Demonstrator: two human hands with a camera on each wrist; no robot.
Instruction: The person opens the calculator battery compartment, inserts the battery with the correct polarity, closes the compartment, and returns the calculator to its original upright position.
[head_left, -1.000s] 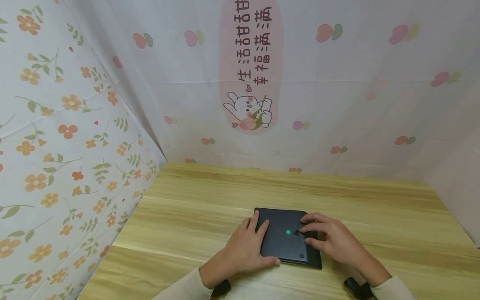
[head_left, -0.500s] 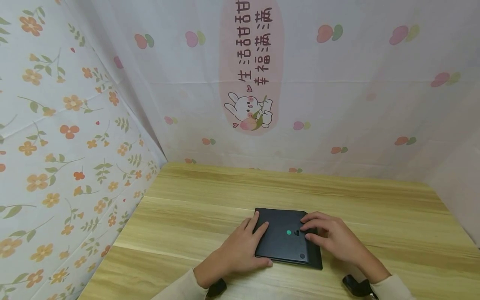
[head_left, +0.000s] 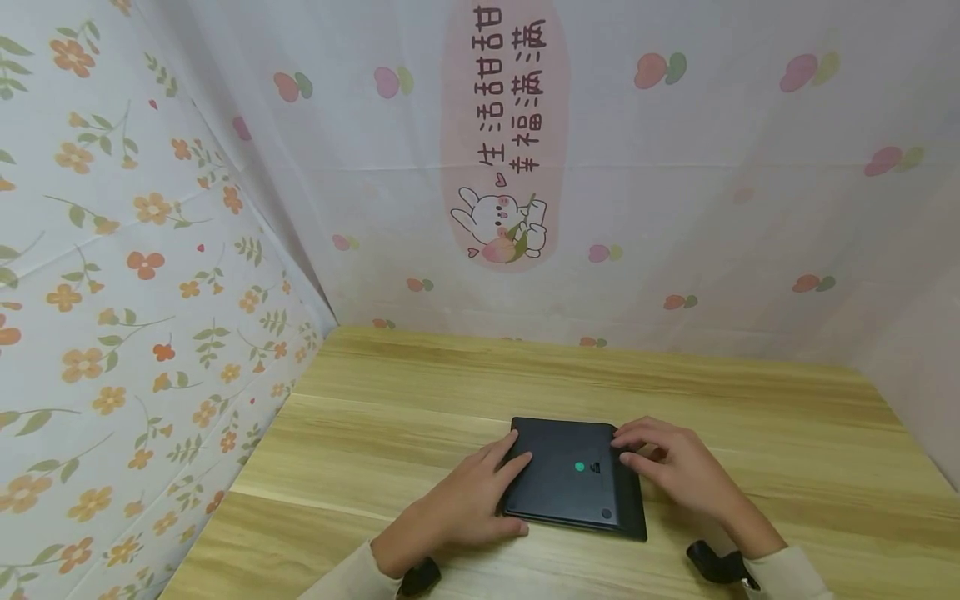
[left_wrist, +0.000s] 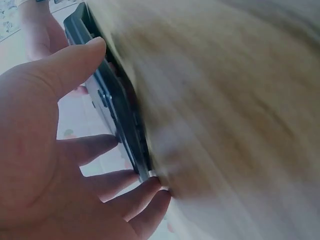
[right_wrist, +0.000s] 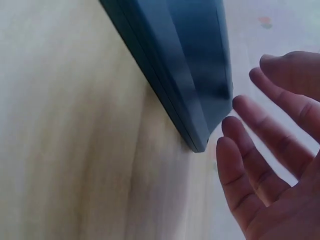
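Note:
A flat black device (head_left: pixel 558 475), which looks like a desk calculator lying face down, rests on the wooden table in the head view. Its back carries a green round sticker (head_left: pixel 580 467), a small latch (head_left: pixel 596 467) and a round foot. My left hand (head_left: pixel 468 496) lies along its left side, fingertips at the edge and thumb by the near corner. In the left wrist view the device (left_wrist: pixel 112 97) stands between thumb and fingers, which are loosely spread. My right hand (head_left: pixel 678 462) hovers at the far right corner; the right wrist view shows its fingers (right_wrist: pixel 270 132) loosely bent beside the device.
The wooden table (head_left: pixel 405 392) runs back to a white printed curtain (head_left: pixel 720 183). Another floral curtain (head_left: pixel 150 333) hangs along the left side. Black wrist straps (head_left: pixel 716 563) sit at both cuffs.
My left hand has slid left, off the device's back towards its edge. The right hand has drawn back from the latch to the far right corner. The device has hardly moved.

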